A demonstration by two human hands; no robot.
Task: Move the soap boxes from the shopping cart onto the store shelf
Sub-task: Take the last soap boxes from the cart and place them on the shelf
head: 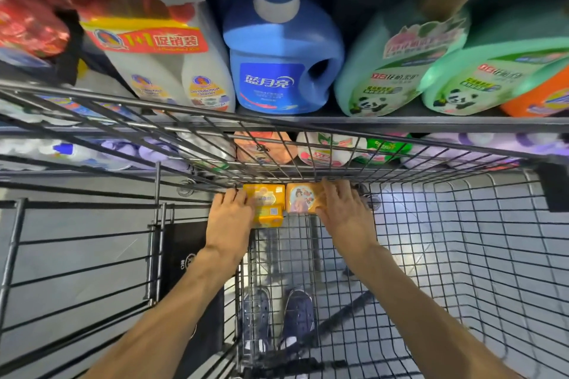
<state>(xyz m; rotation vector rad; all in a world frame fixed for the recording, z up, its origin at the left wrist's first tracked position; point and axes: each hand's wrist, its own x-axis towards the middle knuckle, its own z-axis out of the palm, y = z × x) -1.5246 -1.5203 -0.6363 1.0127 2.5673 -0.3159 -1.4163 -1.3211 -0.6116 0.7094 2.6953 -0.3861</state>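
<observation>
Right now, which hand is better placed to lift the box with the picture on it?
The right hand: its fingers already lie on the picture box. The left hand is on the yellow box.

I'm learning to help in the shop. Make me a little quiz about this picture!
1. True or false: the soap boxes are already on the shelf.
2. Which hand touches the box with the cartoon picture? A) left B) right
3. What colour is the big bottle in the middle of the shelf?

Key
1. False: they are in the shopping cart.
2. B: the right hand; the left hand is on the yellow boxes.
3. Blue.
</observation>
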